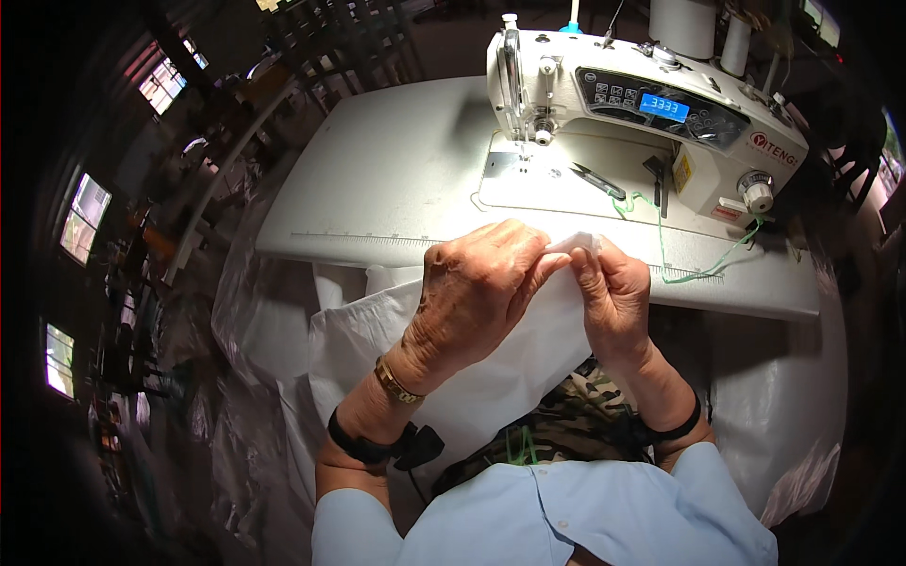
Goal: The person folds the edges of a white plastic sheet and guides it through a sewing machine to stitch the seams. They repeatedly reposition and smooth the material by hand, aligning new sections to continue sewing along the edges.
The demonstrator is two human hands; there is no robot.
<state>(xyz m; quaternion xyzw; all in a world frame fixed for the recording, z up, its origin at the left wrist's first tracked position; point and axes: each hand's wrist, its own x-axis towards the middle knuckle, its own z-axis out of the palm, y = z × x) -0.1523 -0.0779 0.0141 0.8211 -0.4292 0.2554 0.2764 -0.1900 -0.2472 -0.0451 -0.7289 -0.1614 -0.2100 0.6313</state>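
A thin white fabric (514, 354) hangs from my two hands over my lap and spreads to the left below the table edge. My left hand (481, 288) is closed, pinching the fabric's upper edge between thumb and fingers. Close beside it, my right hand (612, 288) grips the same edge, where a small folded bit stands up between the fingertips. Both hands are at the front edge of the sewing table, in front of the white sewing machine (651, 104). The fabric is apart from the machine's needle area (525, 160).
Thread snips (598, 180) and a small black tool (658, 184) lie on the white sewing table (368, 160). Green thread (663, 255) trails across its right front. A printed ruler (363, 238) runs along the front edge. Thread cones (681, 28) stand behind the machine.
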